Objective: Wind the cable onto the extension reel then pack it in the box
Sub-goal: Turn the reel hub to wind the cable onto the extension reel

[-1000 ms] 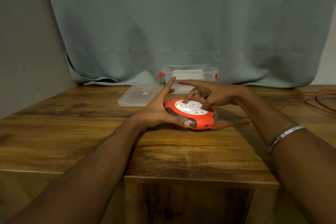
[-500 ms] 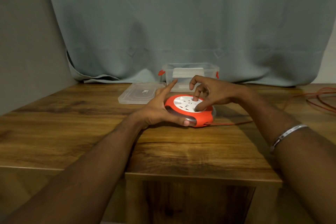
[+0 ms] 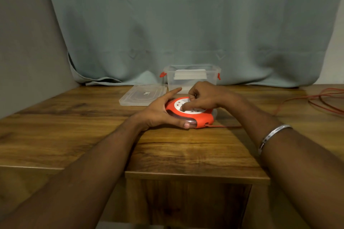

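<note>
An orange extension reel (image 3: 202, 120) with a white socket face lies flat on the wooden table (image 3: 74, 132). My left hand (image 3: 160, 113) clasps its left rim, thumb along the front edge. My right hand (image 3: 202, 96) rests on top, fingers curled, one finger pressed into the white disc. The orange cable (image 3: 223, 126) leaves the reel's front right and runs to loose loops (image 3: 327, 102) at the table's far right. Behind the reel stands the clear plastic box (image 3: 193, 76) with red clips, open.
The box's clear lid (image 3: 143, 95) lies flat to the left of the box. A grey-green curtain (image 3: 186, 24) hangs behind the table. The table's front edge (image 3: 197, 174) steps down on the left. A metal bracelet (image 3: 271, 135) circles my right wrist.
My right hand has swung round on the white disc, its fingers curling from spread to a tighter fist. The left hand has stayed on the rim.
</note>
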Motion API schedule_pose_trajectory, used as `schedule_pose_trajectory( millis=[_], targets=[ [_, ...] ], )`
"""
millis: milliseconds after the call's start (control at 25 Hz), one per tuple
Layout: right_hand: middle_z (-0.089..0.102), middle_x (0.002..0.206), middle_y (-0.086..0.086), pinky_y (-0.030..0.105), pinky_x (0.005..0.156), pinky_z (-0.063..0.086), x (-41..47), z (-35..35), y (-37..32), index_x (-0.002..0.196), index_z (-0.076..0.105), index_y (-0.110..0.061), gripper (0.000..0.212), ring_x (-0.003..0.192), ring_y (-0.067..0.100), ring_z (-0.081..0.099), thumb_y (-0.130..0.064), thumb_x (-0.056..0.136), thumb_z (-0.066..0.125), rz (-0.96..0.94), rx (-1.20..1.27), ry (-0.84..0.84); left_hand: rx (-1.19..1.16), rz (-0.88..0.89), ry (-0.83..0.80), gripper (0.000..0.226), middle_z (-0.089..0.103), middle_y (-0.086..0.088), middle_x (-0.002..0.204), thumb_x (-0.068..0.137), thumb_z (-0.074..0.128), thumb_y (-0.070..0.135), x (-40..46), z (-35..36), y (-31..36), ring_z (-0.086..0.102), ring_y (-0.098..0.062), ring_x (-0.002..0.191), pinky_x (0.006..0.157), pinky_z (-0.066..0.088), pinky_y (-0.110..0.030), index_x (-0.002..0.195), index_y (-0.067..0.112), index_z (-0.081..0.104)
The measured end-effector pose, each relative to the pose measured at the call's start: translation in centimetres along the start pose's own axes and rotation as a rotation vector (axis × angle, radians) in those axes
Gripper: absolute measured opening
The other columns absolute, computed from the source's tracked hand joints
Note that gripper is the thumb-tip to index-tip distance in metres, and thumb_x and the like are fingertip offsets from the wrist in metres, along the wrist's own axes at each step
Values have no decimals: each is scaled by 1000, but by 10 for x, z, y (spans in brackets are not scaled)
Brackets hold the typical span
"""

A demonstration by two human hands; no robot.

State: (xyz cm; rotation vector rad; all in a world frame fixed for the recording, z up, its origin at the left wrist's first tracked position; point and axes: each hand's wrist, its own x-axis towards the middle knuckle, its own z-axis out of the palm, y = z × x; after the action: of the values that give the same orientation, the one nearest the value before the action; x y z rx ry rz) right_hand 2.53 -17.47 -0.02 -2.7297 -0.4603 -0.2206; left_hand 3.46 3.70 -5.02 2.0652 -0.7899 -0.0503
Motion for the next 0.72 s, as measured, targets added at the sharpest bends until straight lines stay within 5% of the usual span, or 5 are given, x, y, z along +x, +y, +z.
schedule_pose_trajectory(
  millis=[160, 320, 480, 640, 720],
  targets=[
    [64, 61, -5, 28, 59, 44, -5, -4, -1, 84, 69, -17, 18, 53, 5, 54, -25, 78, 84, -132, 152, 26, 12, 2, 6, 133, 54, 11, 142, 43, 101, 41, -2, 3, 0, 54, -4, 127, 111, 44, -30, 154, 40, 28],
    [77, 105, 5, 26, 57, 46, -8, -17, 10, 118, 58, -16, 58, 60, 3, 56, 16, 72, 69, -120, 282, -97, 19, -20, 2, 133, 49, 10, 143, 50, 100, 34, -6, 2, 5, 52, -5, 125, 98, 44, -16, 157, 39, 21],
    [73, 121, 9, 18, 56, 49, -10, -22, 18, 134, 47, -12, 71, 62, -1, 62, 23, 75, 67, -47, 316, -205, 29, -22, 8, 131, 48, 12, 138, 53, 99, 32, -8, 2, 6, 52, -3, 120, 87, 42, -9, 156, 42, 19],
    [75, 122, 4, 19, 71, 55, -10, -25, 25, 140, 42, -22, 77, 92, 5, 70, 14, 79, 74, -15, 341, -256, 14, -37, -13, 131, 44, 14, 135, 56, 99, 30, -9, 1, 8, 52, 5, 108, 81, 43, -6, 156, 43, 15],
    [75, 119, 9, 16, 68, 54, -11, -26, 26, 141, 42, -21, 78, 86, 1, 71, 13, 79, 75, -12, 357, -245, 12, -32, -8, 132, 44, 11, 138, 56, 99, 28, -9, 2, 8, 52, 5, 108, 81, 43, -5, 157, 42, 14]
  ],
)
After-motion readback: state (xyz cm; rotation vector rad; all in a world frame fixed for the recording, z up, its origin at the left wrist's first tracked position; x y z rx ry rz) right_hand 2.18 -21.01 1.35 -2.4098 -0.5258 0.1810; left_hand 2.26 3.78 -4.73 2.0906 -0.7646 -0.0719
